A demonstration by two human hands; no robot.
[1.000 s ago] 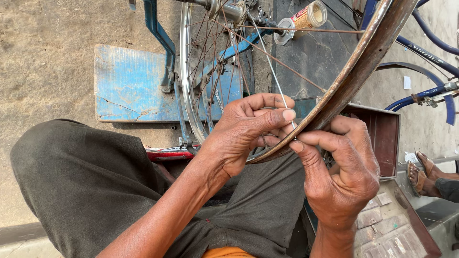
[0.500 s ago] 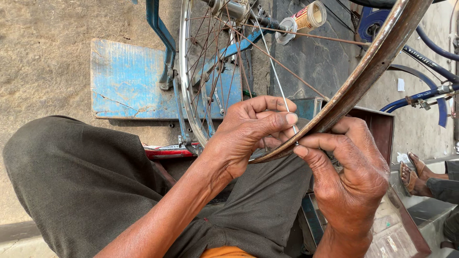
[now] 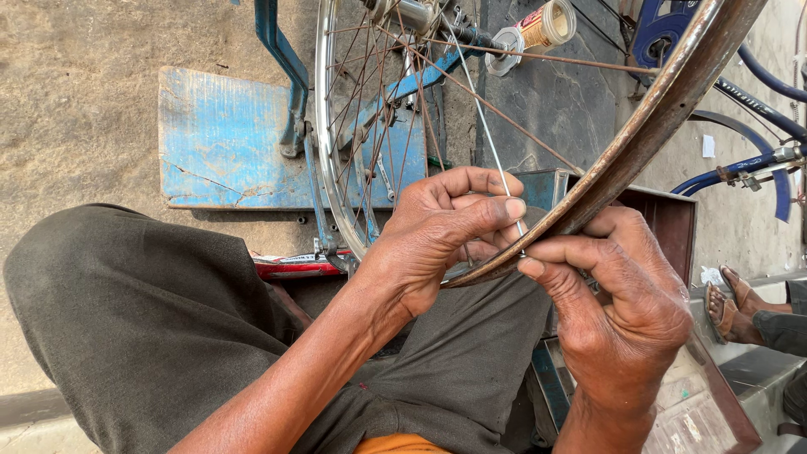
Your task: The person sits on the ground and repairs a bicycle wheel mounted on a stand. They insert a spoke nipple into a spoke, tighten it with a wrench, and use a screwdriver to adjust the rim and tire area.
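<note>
Two bare hands meet at the lowest arc of a rusty bicycle rim (image 3: 639,139). Left hand (image 3: 437,231) pinches a thin bright spoke (image 3: 487,126) between thumb and forefinger right where it reaches the rim; other left fingers curl behind, tips hidden by the rim edge. Right hand (image 3: 622,303) has thumb and forefinger pressed together just under the left fingertips, on the spoke end at the rim; whether they grip a nipple there is too small to tell. Remaining right fingers wrap over the rim's far side, mostly hidden.

Rim is cut off at the top right corner; only a quarter arc shows. Spoke runs up and away from the fingers to a hub (image 3: 412,13) cut by the top edge. Second wheel (image 3: 353,143) stands behind the left knuckles, in a blue stand (image 3: 286,76), top also cut. Small jar (image 3: 546,25) lies beyond the hub, label blurred.

Blue board (image 3: 227,139) lies on the ground (image 3: 76,92) well left of the fingers. Dark trousers (image 3: 143,319) fill the frame below the wrists. Open box (image 3: 672,227) sits behind and under the right hand, contents hard to read. Another person's sandalled foot (image 3: 731,307) is at the right edge, near the right wrist but apart. Open room lies left of the left hand, over the knee; right side is crowded by the box and blue frame tubes (image 3: 756,168).
</note>
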